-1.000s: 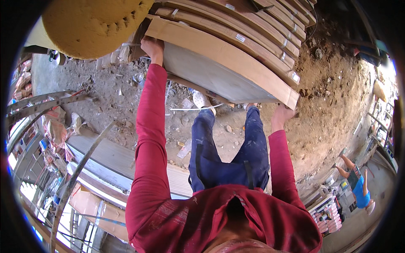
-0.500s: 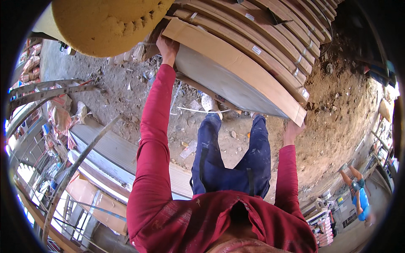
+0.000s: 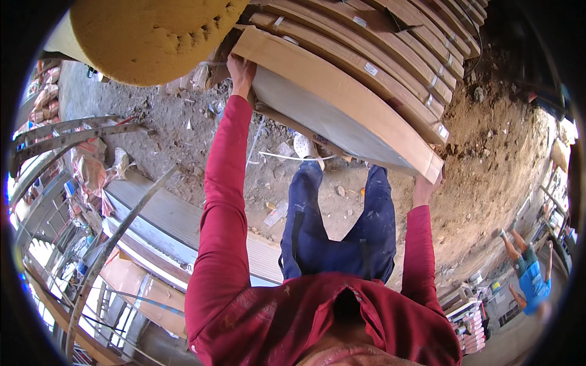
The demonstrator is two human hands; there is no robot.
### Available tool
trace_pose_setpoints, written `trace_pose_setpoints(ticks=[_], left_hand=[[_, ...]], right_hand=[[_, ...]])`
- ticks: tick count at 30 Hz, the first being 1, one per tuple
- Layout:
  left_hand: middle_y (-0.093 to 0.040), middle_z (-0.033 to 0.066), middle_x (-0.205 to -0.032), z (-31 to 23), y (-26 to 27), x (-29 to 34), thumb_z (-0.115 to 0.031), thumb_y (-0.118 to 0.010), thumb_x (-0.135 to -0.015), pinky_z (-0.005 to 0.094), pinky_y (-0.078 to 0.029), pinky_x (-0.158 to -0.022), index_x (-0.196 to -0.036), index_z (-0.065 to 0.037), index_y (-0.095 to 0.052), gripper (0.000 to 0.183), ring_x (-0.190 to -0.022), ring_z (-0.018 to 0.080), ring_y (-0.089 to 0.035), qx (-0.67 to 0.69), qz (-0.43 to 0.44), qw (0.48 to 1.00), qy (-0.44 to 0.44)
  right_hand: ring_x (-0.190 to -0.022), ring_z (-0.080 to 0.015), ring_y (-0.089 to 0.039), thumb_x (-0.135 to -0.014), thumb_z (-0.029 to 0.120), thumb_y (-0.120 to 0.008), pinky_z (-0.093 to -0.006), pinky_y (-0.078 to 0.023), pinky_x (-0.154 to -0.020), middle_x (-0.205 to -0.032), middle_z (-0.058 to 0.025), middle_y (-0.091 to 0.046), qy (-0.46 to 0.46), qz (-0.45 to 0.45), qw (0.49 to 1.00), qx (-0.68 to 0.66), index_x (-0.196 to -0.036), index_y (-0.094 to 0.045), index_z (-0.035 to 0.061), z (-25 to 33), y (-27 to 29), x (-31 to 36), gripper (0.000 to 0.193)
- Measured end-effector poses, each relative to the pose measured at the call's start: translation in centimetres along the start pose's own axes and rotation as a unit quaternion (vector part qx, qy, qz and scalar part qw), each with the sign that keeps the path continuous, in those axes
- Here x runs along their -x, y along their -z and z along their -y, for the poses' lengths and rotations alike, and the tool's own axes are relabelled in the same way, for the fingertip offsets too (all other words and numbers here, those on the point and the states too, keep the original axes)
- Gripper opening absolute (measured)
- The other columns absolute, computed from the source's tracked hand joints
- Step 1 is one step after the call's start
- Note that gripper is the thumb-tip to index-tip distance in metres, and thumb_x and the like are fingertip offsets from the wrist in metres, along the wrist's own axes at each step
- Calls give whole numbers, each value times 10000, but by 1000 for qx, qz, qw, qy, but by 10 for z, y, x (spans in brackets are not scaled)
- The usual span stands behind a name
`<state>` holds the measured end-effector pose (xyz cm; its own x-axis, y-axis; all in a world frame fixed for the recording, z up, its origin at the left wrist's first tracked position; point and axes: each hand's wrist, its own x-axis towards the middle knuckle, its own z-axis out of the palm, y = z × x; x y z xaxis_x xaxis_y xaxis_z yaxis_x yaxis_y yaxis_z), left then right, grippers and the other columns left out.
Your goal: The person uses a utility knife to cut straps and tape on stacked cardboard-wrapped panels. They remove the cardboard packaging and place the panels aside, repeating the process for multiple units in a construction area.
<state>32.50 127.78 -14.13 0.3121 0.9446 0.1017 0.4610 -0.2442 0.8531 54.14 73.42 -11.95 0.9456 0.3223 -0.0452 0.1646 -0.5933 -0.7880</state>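
Note:
Both my hands grip a wide, flat grey panel (image 3: pixel 317 119) edged with brown cardboard. My left hand (image 3: pixel 242 72) closes around its left end. At its right lower corner, my right hand (image 3: pixel 427 183) is closed, its fingers partly hidden behind the cardboard. The panel leans in front of a row of similar cardboard-edged packages (image 3: pixel 366 67), which stand on edge close together. Below the panel's lower edge, my white shoe (image 3: pixel 305 147) shows on the dirt floor.
A large rounded yellow object (image 3: pixel 152 36) juts in at upper left. Metal frame bars (image 3: pixel 116 235) and a long ribbed panel (image 3: pixel 165 207) lie to the left. Rubble and a white strip (image 3: pixel 293 157) lie near my feet. A person in blue (image 3: pixel 532 277) is at far right.
The panel and both hands shift only slightly, with the grip unchanged. At far right the person in blue has moved and changed pose.

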Motion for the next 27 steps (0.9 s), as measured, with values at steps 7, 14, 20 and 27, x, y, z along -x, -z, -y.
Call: trace_pose_setpoints(ticks=[7, 14, 20, 27], left_hand=[[-711, 198, -954, 23, -5, -19, -309, -636, -855, 392, -515, -792, -1015, 26, -689, 375, -943, 355, -678, -13, 65, 998, -4], [-620, 124, -1246, 78, -5, -36, -185, -402, -998, 376, -469, -985, -1280, 10, -563, 379, -1157, 233, -591, 503, 168, 838, 129], [-676, 155, -832, 54, -18, -36, -314, -584, -922, 333, -446, -705, -957, 19, -686, 350, -775, 195, -592, -65, 103, 991, -58], [-599, 92, -681, 22, -23, -29, -341, -535, -935, 344, -404, -607, -937, 61, -658, 420, -635, 172, -497, 22, 86, 994, -57]], right_hand=[[-1038, -184, -627, -872, 103, -648, -319, -481, -907, -1101, -92, -677, -47, 6, 998, -40, -1138, -645, -11, -4, 0, -9, 290], [-954, -160, -643, -833, 24, -624, -294, -498, -840, -1046, -91, -697, -57, 77, 995, -13, -1073, -666, -26, 8, 13, -21, 249], [-922, -245, -673, -970, 440, -410, -331, -547, -802, -986, -192, -696, -329, 203, 916, -108, -1041, -655, -73, 34, 66, -74, 573], [-989, -292, -663, -972, 604, -334, -366, -531, -888, -1076, -231, -670, -306, 136, 938, -94, -1188, -574, -103, 58, 56, -69, 777]])
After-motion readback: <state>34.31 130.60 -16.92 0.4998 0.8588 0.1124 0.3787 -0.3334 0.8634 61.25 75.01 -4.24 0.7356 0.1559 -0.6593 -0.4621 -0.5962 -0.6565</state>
